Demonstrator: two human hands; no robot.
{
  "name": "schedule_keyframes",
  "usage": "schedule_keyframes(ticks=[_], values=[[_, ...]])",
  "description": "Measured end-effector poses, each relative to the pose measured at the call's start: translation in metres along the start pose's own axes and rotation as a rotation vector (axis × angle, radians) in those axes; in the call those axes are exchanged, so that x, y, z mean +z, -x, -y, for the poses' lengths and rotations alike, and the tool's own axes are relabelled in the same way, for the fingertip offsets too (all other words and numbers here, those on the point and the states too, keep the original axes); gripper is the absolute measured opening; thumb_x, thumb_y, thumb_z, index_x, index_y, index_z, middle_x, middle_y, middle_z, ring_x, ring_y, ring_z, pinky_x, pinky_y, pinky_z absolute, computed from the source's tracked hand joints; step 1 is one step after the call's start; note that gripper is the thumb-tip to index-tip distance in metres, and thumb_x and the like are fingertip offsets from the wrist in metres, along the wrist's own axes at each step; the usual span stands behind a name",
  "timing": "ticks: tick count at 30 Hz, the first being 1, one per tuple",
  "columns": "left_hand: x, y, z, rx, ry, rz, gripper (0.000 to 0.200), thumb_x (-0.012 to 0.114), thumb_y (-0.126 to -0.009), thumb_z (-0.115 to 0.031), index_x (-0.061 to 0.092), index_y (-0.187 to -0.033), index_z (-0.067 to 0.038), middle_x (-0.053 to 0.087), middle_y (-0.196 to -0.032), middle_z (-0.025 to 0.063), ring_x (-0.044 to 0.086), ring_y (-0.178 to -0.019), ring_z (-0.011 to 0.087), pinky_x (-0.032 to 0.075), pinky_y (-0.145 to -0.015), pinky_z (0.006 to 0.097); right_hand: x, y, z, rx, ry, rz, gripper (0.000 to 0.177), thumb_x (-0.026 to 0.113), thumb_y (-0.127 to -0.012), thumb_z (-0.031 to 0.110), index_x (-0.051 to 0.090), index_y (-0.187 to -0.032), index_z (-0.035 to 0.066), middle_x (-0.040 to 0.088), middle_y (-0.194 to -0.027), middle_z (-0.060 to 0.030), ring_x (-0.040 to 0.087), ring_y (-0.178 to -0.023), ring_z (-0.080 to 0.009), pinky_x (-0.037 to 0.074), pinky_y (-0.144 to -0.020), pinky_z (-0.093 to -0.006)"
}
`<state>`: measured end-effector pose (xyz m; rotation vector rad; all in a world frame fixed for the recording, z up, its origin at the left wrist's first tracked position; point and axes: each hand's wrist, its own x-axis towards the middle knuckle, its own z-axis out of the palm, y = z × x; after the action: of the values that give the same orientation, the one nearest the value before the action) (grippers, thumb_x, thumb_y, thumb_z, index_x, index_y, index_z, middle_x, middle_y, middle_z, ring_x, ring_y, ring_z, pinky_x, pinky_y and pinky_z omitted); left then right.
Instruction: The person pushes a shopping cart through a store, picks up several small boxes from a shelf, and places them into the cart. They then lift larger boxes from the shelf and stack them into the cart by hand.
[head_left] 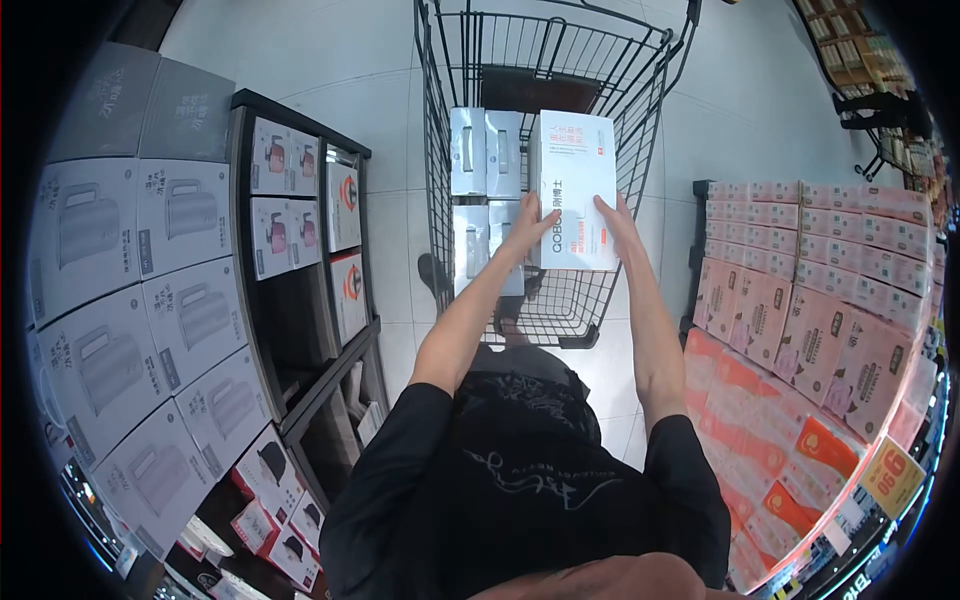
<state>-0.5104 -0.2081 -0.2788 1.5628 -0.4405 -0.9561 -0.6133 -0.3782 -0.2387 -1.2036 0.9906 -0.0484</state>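
Observation:
A white carton (578,150) with Chinese print and orange marks is held between my two hands, above the black wire shopping cart (596,326). Fingers of my left hand (530,226) press on its left side, the thumb lying on the printed face. On the opposite side, my right hand (617,222) grips the right edge. Several grey-white kettle boxes (502,150) stand in the left half of the cart, close beside the carton. Whether the carton rests on anything in the cart cannot be seen.
Stacked kettle boxes (185,215) rise on the left. A dark shelf unit (285,325) beside them holds boxes with pink appliances (285,155). To the right is a large stack of pink packs (790,310) with a yellow price sign (892,476). Pale floor tiles (385,130) surround the cart.

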Motion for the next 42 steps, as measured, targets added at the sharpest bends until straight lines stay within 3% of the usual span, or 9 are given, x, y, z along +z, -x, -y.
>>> schedule_keyframes(ticks=[11,15,24,31,33,34,37,39,42], values=[[0.013,-0.050,0.064,0.021,-0.254,-0.146,0.061,0.062,-0.083,-0.013,0.032,-0.133,0.006,0.035,-0.132,0.0243,0.037,-0.125,0.0374,0.031,-0.105,0.0379,-0.010,-0.052,-0.041,0.031,-0.048,-0.096,0.062,0.059,-0.088,0.014,0.031,-0.142,0.006,0.046,-0.135,-0.0145,0.047,-0.122,-0.0236,0.038,-0.100,-0.0341],[0.011,-0.051,0.081,-0.060,-0.079,-0.050,0.060,0.061,-0.083,-0.009,0.032,-0.133,0.006,0.036,-0.132,0.0236,0.037,-0.125,0.0365,0.031,-0.105,0.0374,-0.015,-0.064,-0.061,0.039,-0.023,-0.050,0.067,0.061,-0.085,0.013,0.030,-0.144,0.009,0.040,-0.141,-0.0134,0.041,-0.127,-0.0231,0.034,-0.103,-0.0337],[0.022,-0.066,0.089,-0.044,-0.168,-0.125,0.056,0.059,-0.083,-0.006,0.032,-0.131,0.007,0.036,-0.131,0.0264,0.035,-0.126,0.0384,0.031,-0.105,0.0388,-0.012,-0.054,-0.032,0.054,0.004,-0.063,0.075,0.062,-0.083,0.016,0.022,-0.147,0.010,0.031,-0.147,-0.0153,0.034,-0.133,-0.0243,0.030,-0.107,-0.0348],[0.017,-0.062,0.066,-0.203,-0.245,-0.099,0.044,0.064,-0.081,-0.010,0.044,-0.118,0.004,0.052,-0.116,0.0250,0.051,-0.111,0.0382,0.042,-0.095,0.0385,-0.014,-0.045,-0.061,-0.122,0.191,-0.083,0.073,0.063,-0.084,0.016,0.023,-0.144,0.005,0.037,-0.140,-0.0207,0.039,-0.129,-0.0289,0.034,-0.104,-0.0353],[0.016,-0.040,0.024,-0.250,-0.207,-0.110,0.044,0.065,-0.080,-0.012,0.046,-0.117,0.003,0.057,-0.110,0.0232,0.056,-0.106,0.0364,0.044,-0.092,0.0380,-0.015,-0.026,-0.065,-0.238,0.324,-0.136,0.068,0.063,-0.083,0.014,0.029,-0.141,0.002,0.042,-0.135,-0.0225,0.043,-0.125,-0.0311,0.036,-0.102,-0.0356],[0.015,-0.029,0.011,-0.258,-0.241,-0.078,0.042,0.060,-0.087,-0.013,0.045,-0.122,0.003,0.058,-0.114,0.0191,0.059,-0.101,0.0243,0.047,-0.088,0.0321,-0.018,-0.009,-0.067,-0.308,0.414,-0.158,0.066,0.063,-0.083,0.014,0.032,-0.140,0.002,0.044,-0.134,-0.0226,0.044,-0.124,-0.0318,0.037,-0.101,-0.0359],[-0.005,0.006,0.022,-0.080,-0.198,-0.107,0.039,0.060,-0.087,-0.016,0.048,-0.119,0.003,0.061,-0.111,0.0179,0.061,-0.095,0.0219,0.049,-0.081,0.0296,-0.031,0.064,-0.067,-0.437,0.384,-0.177,0.055,0.063,-0.083,0.014,0.043,-0.132,0.001,0.050,-0.126,-0.0207,0.049,-0.117,-0.0322,0.042,-0.096,-0.0356],[-0.022,0.050,0.001,0.035,-0.300,-0.203,0.029,0.062,-0.084,-0.014,0.053,-0.107,0.002,0.065,-0.096,0.0172,0.064,-0.088,0.0252,0.050,-0.073,0.0356,-0.051,0.115,-0.079,-0.448,0.395,-0.228,0.049,0.063,-0.083,0.014,0.047,-0.127,0.002,0.052,-0.123,-0.0176,0.052,-0.112,-0.0296,0.045,-0.091,-0.0344],[-0.059,0.128,-0.010,0.065,-0.651,-0.357,0.020,0.059,-0.087,-0.018,0.056,-0.094,0.001,0.061,-0.081,0.0159,0.060,-0.072,0.0292,0.047,-0.063,0.0374,-0.079,0.175,-0.129,-0.288,0.445,-0.320,0.050,0.064,-0.083,0.016,0.046,-0.128,0.004,0.051,-0.122,-0.0179,0.053,-0.110,-0.0281,0.048,-0.085,-0.0344]])
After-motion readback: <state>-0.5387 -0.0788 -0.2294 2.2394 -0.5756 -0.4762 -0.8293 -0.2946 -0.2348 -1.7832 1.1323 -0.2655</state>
